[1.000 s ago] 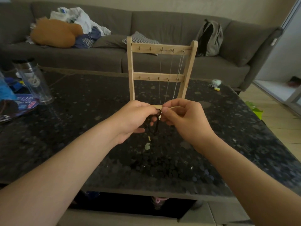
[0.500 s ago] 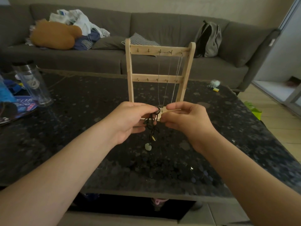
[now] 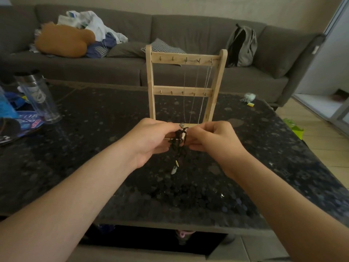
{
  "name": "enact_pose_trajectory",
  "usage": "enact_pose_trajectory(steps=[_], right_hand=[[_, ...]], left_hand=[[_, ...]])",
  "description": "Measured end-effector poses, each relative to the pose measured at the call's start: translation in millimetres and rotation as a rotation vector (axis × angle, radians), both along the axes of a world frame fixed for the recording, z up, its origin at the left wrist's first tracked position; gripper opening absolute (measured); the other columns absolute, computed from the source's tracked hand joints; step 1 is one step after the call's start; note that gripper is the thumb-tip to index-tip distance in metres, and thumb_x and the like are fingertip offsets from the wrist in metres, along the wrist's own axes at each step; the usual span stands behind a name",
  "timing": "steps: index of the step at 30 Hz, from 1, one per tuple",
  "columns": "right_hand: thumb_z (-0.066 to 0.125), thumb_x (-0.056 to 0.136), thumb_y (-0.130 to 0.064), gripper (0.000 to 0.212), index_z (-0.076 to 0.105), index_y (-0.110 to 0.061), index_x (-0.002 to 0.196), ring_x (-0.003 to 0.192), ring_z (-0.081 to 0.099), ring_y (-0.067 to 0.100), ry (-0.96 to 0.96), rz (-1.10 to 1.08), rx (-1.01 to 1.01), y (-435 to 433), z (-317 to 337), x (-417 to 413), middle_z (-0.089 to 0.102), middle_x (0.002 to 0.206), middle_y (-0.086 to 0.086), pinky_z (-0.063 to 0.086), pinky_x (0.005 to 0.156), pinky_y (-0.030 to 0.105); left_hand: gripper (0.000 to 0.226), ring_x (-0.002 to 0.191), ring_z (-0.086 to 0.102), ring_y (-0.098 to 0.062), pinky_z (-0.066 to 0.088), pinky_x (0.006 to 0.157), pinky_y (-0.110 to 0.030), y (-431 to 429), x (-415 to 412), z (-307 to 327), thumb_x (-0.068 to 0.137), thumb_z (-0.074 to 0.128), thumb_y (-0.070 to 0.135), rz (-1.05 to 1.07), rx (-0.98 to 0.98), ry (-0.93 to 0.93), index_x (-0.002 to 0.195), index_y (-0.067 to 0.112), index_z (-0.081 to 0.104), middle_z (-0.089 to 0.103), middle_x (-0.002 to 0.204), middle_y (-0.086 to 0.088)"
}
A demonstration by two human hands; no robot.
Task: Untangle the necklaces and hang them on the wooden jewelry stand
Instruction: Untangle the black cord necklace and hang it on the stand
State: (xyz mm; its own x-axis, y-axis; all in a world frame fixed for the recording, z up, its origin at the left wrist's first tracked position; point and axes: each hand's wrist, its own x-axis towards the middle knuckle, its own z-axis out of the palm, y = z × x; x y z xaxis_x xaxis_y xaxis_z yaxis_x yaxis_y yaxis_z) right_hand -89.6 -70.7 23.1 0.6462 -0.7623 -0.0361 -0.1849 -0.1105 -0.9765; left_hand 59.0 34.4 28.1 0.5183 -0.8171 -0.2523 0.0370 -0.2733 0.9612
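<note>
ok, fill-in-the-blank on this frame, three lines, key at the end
1. The left hand and right hand pinch a tangled cord necklace coloured ____.
2. Thin chains already hang from hooks on the ____ bar of the wooden jewelry stand.
3. A pale pendant dangles ____ the hands.

Missing words: black; top; below
</note>
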Motion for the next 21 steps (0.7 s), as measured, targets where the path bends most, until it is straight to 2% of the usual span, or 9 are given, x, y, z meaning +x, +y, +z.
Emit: enact_pose_trajectory(steps=[4,8,12,17,21], right_hand=[[0.053,0.104,-0.013,0.026,0.075,-0.004,0.093,0.094,0.080,0.022,-0.091,0.033,0.199,3.4,1.0,2.3,0.082,0.088,0.008,0.063,0.095,0.039],[0.053,0.101,-0.014,0.022,0.071,-0.003,0.097,0.090,0.076,0.022,-0.168,-0.004,0.347,2.2,2.0,3.6,0.079,0.088,0.009,0.060,0.086,0.035],[0.056,0.098,-0.013,0.018,0.071,-0.003,0.102,0.087,0.079,0.020,-0.198,-0.065,0.427,1.8,1.7,4.2,0.081,0.089,0.010,0.058,0.084,0.035],[0.048,0.095,-0.016,0.019,0.063,-0.005,0.098,0.073,0.072,0.021,-0.270,-0.038,0.542,5.3,4.0,7.2,0.070,0.073,0.008,0.058,0.084,0.039],[0.055,0.095,-0.012,0.010,0.063,-0.008,0.092,0.078,0.075,0.020,-0.301,-0.094,0.473,9.4,0.7,10.0,0.075,0.082,0.008,0.058,0.082,0.039]], left_hand=[[0.028,0.111,0.077,-0.026,0.056,0.105,-0.047,-3.9,-3.5,-2.2,0.112,0.057,0.023,-0.033,-0.042,0.111,0.127,0.006,0.075,0.079,0.122,-0.016],[0.024,0.122,0.074,-0.031,0.051,0.113,-0.052,-6.2,-2.1,-5.5,0.112,0.056,0.015,-0.049,-0.093,0.174,0.128,0.009,0.073,0.078,0.126,-0.017],[0.024,0.108,0.078,-0.025,0.057,0.105,-0.047,-4.5,-0.5,-4.4,0.111,0.055,0.007,-0.024,-0.121,0.199,0.121,0.012,0.076,0.082,0.114,-0.013],[0.024,0.087,0.076,-0.021,0.061,0.094,-0.041,-4.7,-6.5,-1.5,0.111,0.052,0.004,0.004,-0.169,0.323,0.118,0.011,0.074,0.080,0.101,-0.011],[0.021,0.092,0.070,-0.024,0.061,0.097,-0.046,-5.1,-7.0,0.7,0.110,0.051,0.009,0.050,-0.137,0.443,0.114,0.014,0.071,0.074,0.109,-0.014]])
